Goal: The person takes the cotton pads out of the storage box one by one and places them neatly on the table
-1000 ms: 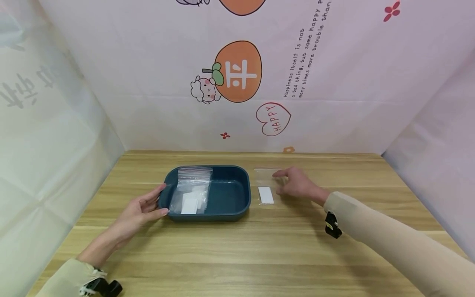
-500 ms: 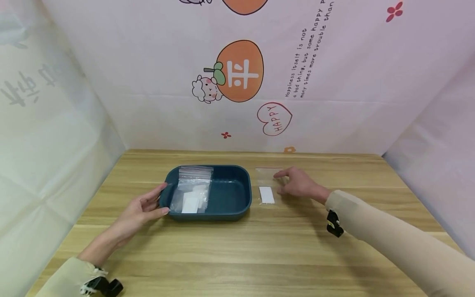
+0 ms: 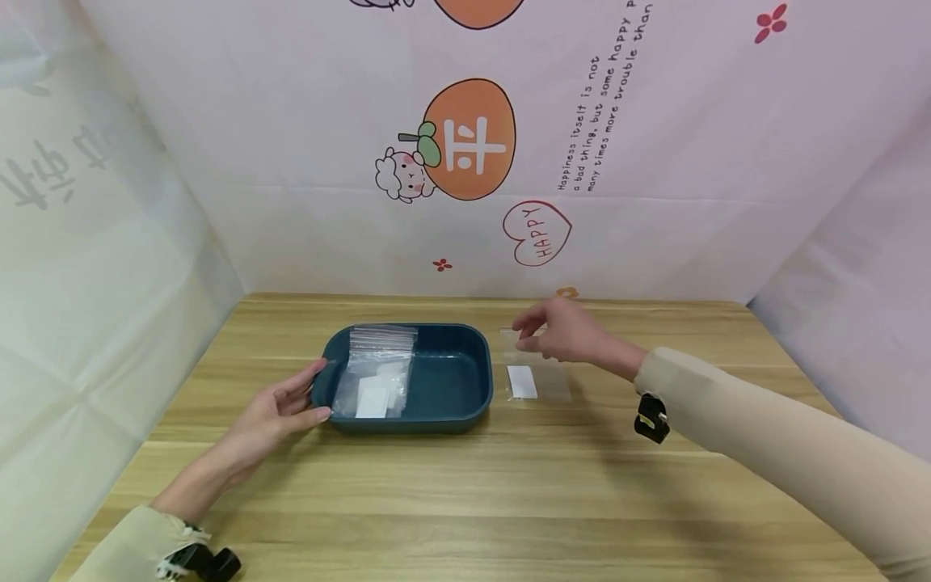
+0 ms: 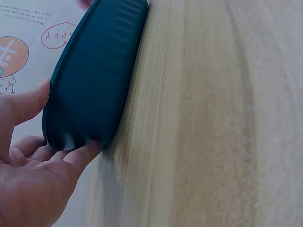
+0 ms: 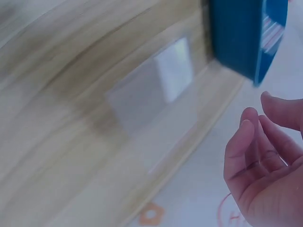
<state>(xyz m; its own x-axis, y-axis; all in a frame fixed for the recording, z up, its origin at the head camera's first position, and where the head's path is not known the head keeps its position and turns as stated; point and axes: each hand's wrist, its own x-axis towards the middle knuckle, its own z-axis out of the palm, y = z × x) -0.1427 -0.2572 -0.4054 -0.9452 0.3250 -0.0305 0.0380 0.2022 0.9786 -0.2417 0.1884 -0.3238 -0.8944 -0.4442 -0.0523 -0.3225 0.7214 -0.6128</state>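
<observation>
Nearby, tray wall beside clear bag, printed backdrop behind.

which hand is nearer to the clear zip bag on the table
Right: the right hand hovers by the far edge of the clear zip bag, not gripping it; the left hand grips the left end of the teal bin, which sits between it and the bag.
</observation>
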